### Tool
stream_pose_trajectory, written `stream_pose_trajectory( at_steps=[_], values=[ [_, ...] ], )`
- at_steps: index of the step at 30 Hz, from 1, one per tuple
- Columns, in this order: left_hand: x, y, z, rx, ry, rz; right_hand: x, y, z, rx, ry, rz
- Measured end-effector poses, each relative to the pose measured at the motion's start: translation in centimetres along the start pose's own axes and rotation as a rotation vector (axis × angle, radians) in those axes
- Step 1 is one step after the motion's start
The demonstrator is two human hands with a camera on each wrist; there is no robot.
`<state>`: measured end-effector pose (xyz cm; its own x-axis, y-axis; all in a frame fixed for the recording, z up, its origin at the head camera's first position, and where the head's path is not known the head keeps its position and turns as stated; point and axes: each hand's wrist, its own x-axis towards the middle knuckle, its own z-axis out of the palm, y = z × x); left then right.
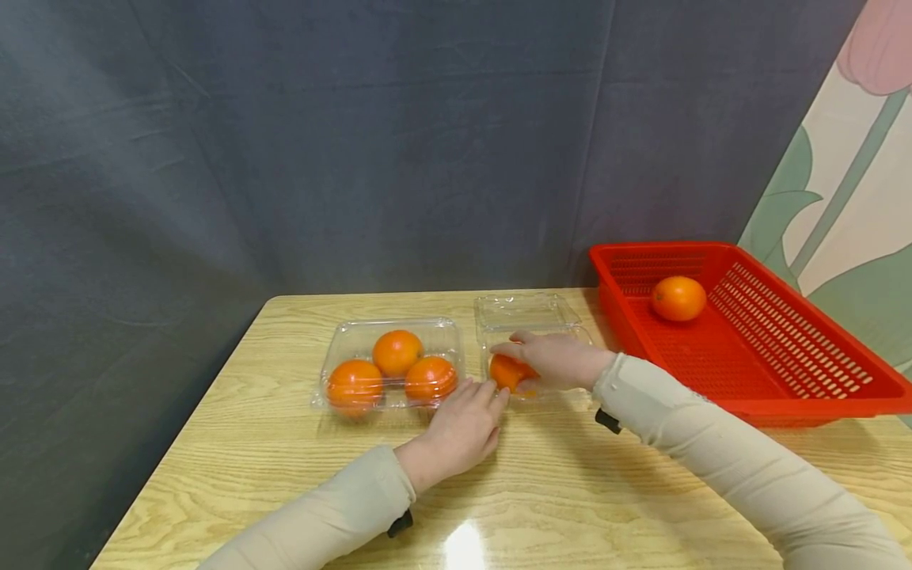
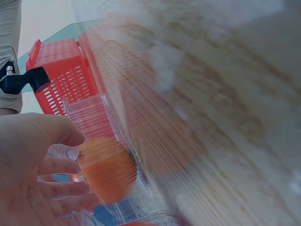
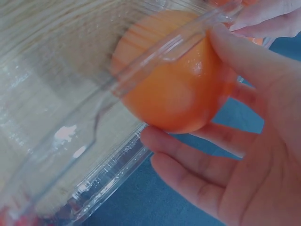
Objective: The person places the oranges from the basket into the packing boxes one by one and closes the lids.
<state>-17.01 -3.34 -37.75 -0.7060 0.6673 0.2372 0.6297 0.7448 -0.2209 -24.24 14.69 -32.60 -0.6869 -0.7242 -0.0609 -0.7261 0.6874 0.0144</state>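
My right hand (image 1: 563,360) holds an orange (image 3: 174,80) with curled fingers and thumb, inside the near corner of a clear plastic clamshell box (image 1: 580,336). The box's lid (image 1: 527,310) stands folded back behind it. My left hand (image 1: 459,431) has its fingers extended at this box's near left corner; in the left wrist view the fingers (image 2: 66,189) lie beside the clear wall, with the orange behind it. Directly left of that hand sits a second clear clamshell box (image 1: 342,340) containing three oranges (image 1: 397,353).
A red plastic basket (image 1: 627,332) with slotted walls stands at the right, one orange (image 1: 678,298) in its far part. The wooden table (image 1: 235,443) ends at a dark curtain (image 1: 399,158) behind. A flower-patterned panel (image 1: 848,214) hangs at the far right.
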Motion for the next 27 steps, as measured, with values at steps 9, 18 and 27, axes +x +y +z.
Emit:
stream_pose_trajectory(
  at_steps=[9, 18, 27],
  values=[
    [0.01, -0.01, 0.04, 0.0, 0.015, 0.004, -0.1, -0.07, -0.08, -0.018, 0.016, 0.019],
    [0.02, -0.04, -0.09, -0.012, -0.006, 0.001, -0.24, -0.15, -0.39, -0.023, 0.019, 0.034],
    [0.03, 0.0, -0.1, -0.001, -0.011, 0.0, -0.44, -0.04, -0.58, -0.081, 0.039, 0.058]
  ],
)
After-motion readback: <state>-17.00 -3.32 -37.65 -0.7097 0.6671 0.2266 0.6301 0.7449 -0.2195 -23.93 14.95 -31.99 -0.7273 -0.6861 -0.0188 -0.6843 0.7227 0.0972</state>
